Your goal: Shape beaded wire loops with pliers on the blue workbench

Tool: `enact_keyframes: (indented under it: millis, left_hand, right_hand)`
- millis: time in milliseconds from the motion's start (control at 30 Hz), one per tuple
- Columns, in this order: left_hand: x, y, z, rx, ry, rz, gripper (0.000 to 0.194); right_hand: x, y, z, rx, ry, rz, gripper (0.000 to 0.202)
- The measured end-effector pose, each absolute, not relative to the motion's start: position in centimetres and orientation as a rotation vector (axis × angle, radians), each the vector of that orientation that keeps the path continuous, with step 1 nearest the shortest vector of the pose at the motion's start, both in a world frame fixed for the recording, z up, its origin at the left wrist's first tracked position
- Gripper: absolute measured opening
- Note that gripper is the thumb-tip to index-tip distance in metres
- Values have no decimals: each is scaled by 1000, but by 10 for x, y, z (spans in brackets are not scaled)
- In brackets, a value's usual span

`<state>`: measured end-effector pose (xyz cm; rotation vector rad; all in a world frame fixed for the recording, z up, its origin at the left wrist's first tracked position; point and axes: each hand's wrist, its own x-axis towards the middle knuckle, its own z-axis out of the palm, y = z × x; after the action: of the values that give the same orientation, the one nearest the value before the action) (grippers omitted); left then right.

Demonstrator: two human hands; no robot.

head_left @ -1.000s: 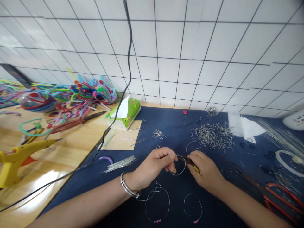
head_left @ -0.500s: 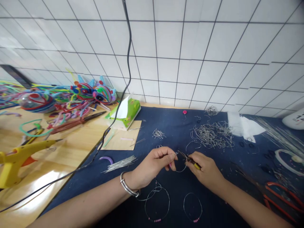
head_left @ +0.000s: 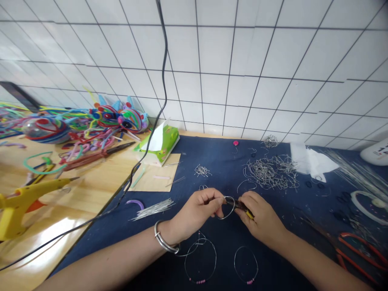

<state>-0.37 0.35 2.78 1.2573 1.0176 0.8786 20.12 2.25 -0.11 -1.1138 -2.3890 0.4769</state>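
My left hand [head_left: 207, 205] pinches a thin wire loop [head_left: 233, 210] between thumb and fingers; the loop hangs out to the right of the fingertips. Wrapped round yellow-and-black pliers [head_left: 249, 213], my right hand [head_left: 257, 210] holds their dark jaws up against the wire by my left fingertips. Whether the jaws are closed on the wire is too small to tell. Below the hands, two wire rings with pink beads lie on the dark blue cloth: a larger wire ring [head_left: 216, 258] on the left and a smaller wire ring [head_left: 257, 264] on the right.
A tangled wire heap [head_left: 269, 171] lies beyond my right hand, and a small pile of wire pieces [head_left: 202, 170] further left. Straight wires [head_left: 154, 209] are near my left forearm. Red-handled cutters [head_left: 360, 250] lie right. A black cable [head_left: 165, 60] hangs across a green tissue pack [head_left: 169, 139].
The pliers and my right hand have shifted slightly left, bringing the jaws to my left fingertips. The wire loop has turned and moved a little left; its pink beads no longer show.
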Motion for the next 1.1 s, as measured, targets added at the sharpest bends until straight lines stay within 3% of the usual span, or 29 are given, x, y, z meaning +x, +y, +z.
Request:
enact_keyframes:
  millis: [367, 1100]
  left_hand:
    - [-5, 1, 26, 1464, 1089, 812, 24]
    - [3, -6, 32, 1140, 943, 839, 16]
  right_hand:
    - [201, 21, -2, -1082, -2408, 455, 10]
    - [199, 16, -2, -1021, -2466, 193, 14]
